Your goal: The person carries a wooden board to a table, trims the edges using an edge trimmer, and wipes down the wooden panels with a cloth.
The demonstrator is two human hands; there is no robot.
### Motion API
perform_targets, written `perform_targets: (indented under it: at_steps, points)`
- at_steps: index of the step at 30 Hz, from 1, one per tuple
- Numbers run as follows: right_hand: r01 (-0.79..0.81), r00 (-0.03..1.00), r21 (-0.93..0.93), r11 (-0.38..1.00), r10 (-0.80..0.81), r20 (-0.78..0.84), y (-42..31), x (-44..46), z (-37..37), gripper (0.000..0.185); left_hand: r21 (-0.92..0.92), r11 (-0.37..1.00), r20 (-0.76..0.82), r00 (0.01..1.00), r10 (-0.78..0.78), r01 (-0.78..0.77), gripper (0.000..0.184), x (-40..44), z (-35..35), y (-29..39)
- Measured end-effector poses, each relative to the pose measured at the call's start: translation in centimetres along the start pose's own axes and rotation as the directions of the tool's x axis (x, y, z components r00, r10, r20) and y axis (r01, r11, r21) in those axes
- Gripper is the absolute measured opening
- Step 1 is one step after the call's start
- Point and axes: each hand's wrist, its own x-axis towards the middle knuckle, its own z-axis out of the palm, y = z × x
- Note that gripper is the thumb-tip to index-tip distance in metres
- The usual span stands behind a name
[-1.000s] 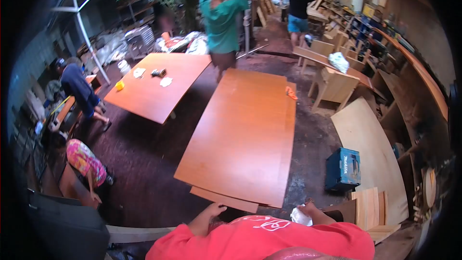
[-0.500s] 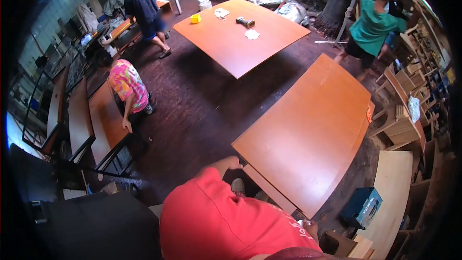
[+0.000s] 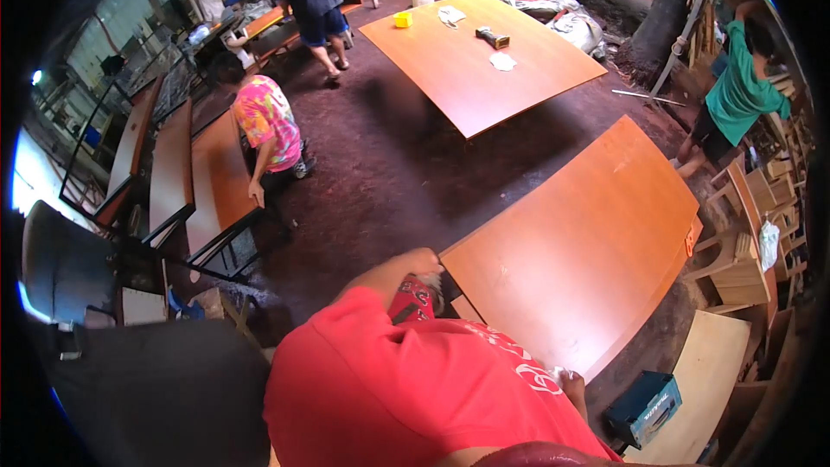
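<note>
My left hand (image 3: 421, 261) is closed at the left near corner of a large orange-brown wooden panel (image 3: 575, 233); its fingers are partly hidden. At the panel's near edge, my right hand (image 3: 572, 383) is closed on a small white cloth (image 3: 556, 373), mostly covered by my red shirt (image 3: 415, 372). A strip of another board (image 3: 465, 308) shows under the panel, between my hands. An orange object (image 3: 693, 235) sits at the panel's far right edge.
A second brown panel (image 3: 484, 52) ahead carries a yellow box (image 3: 403, 20), a dark tool (image 3: 492, 37) and white cloths. A blue-green tool case (image 3: 644, 406) is at right. A person in tie-dye (image 3: 268, 121) touches a framed board (image 3: 216, 177). Two other people stand farther off.
The view has swung left, so things appear farther right. My left hand has moved up to the panel's corner, and less of the board below shows. The person in green has turned and shifted.
</note>
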Motion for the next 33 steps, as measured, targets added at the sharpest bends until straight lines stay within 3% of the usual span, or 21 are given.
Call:
perform_targets:
  at_steps: [2, 4, 6, 8, 9, 10, 11, 12, 14, 16, 18, 20, 21, 22, 23, 25, 26, 28, 29, 31, 33]
  points:
    - [-0.004, 1.000, 0.032, 0.999, 0.004, 0.001, -2.3, 1.6, 1.3, 0.023, 0.068, 0.997, -0.082, 0.996, 0.042, -0.036, 0.042, -1.5, -3.1, -2.6]
    - [-0.015, 1.000, 0.065, 0.998, 0.015, 0.012, -5.3, 2.6, 2.7, 0.023, 0.041, 0.998, -0.094, 0.995, -0.038, 0.042, 0.039, -0.1, -3.5, -11.4]
    - [0.001, 1.000, 0.073, 0.997, 0.001, -0.025, -9.1, 3.2, 4.8, 0.023, -0.154, 0.940, -0.019, 0.951, -0.310, 0.303, 0.037, -1.0, -5.5, -15.8]
    - [-0.024, 0.999, 0.070, 0.997, 0.026, -0.038, -12.6, 4.2, 7.6, 0.023, -0.243, 0.902, 0.049, 0.933, -0.357, 0.358, 0.020, -0.4, -7.6, -21.6]
    - [-0.004, 1.000, -0.024, 1.000, 0.004, 0.003, -15.4, 3.7, 8.7, 0.022, 0.070, 0.991, 0.128, 0.984, -0.125, 0.117, 0.012, 0.3, -9.2, -24.7]
    - [0.026, 0.999, -0.120, 0.992, -0.021, 0.043, -18.4, 4.4, 10.1, 0.022, -0.204, 0.918, 0.086, 0.940, -0.329, 0.340, 0.031, 1.2, -9.4, -28.1]
    - [0.081, 0.996, 0.064, 0.995, -0.082, 0.024, -20.1, 4.9, 12.6, 0.026, -0.324, 0.849, 0.175, 0.909, -0.379, 0.417, 0.035, 2.1, -10.4, -30.2]
    - [0.062, 0.998, 0.076, 0.995, -0.063, 0.005, -22.1, 5.8, 15.2, 0.026, -0.427, 0.753, 0.272, 0.865, -0.421, 0.501, 0.039, 3.2, -12.1, -32.5]
    - [-0.053, 0.993, -0.177, 0.983, 0.071, 0.095, -29.9, 6.7, 18.4, 0.027, -0.354, 0.822, 0.236, 0.893, -0.384, 0.447, 0.036, 5.8, -15.3, -35.2]
    - [0.084, 0.964, -0.179, 0.980, -0.035, 0.264, -37.6, 9.2, 21.7, 0.026, -0.287, 0.870, 0.197, 0.913, -0.357, 0.402, 0.033, 7.7, -17.8, -37.7]
    - [0.222, 0.938, -0.174, 0.959, -0.161, 0.306, -43.2, 13.5, 25.9, 0.026, -0.238, 0.957, -0.008, 0.985, -0.174, 0.167, 0.032, 10.3, -22.2, -37.4]
    - [0.378, 0.909, -0.240, 0.894, -0.310, 0.277, -49.6, 17.1, 29.0, 0.024, -0.368, 0.922, -0.018, 0.990, -0.139, 0.123, 0.037, 11.2, -26.3, -34.4]
    - [0.400, 0.890, -0.039, 0.916, -0.378, 0.256, -52.7, 19.1, 30.9, 0.023, -0.373, 0.926, -0.039, 0.996, -0.082, 0.062, 0.043, 11.4, -28.6, -32.5]
    - [0.458, 0.856, -0.111, 0.882, -0.403, 0.324, -56.3, 21.2, 32.0, 0.023, -0.378, 0.926, -0.065, 0.997, -0.029, 0.002, 0.050, 11.3, -30.8, -30.3]
    - [0.499, 0.821, 0.022, 0.866, -0.481, 0.307, -60.8, 22.0, 33.2, 0.022, -0.469, 0.880, -0.114, 0.993, 0.021, -0.073, 0.054, 11.3, -32.9, -28.1]
    - [0.325, 0.848, 0.123, 0.938, -0.347, 0.401, -69.8, 22.6, 34.9, 0.023, -0.592, 0.790, -0.203, 0.978, 0.048, -0.161, 0.063, 10.3, -35.7, -23.9]
    - [0.455, 0.785, 0.141, 0.880, -0.470, 0.403, -72.2, 23.9, 36.4, 0.023, -0.623, 0.760, -0.245, 0.969, 0.039, -0.188, 0.067, 10.5, -37.3, -21.9]
    - [0.421, 0.764, 0.285, 0.861, -0.506, 0.401, -79.3, 22.6, 37.3, 0.020, -0.647, 0.655, -0.417, 0.900, 0.124, -0.390, 0.056, 11.4, -40.0, -18.5]
    - [0.430, 0.756, 0.290, 0.855, -0.517, 0.402, -81.0, 22.7, 38.3, 0.020, -0.639, 0.660, -0.428, 0.896, 0.121, -0.395, 0.056, 11.9, -41.8, -17.6]
    - [0.503, 0.709, 0.373, 0.780, -0.619, 0.338, -83.9, 23.3, 40.0, 0.017, -0.554, 0.804, -0.233, 0.967, 0.097, -0.215, 0.046, 13.5, -46.1, -16.9]
    - [0.496, 0.729, 0.418, 0.761, -0.626, 0.277, -86.8, 24.3, 41.3, 0.016, -0.515, 0.814, -0.310, 0.943, 0.116, -0.270, 0.041, 15.8, -49.3, -18.4]
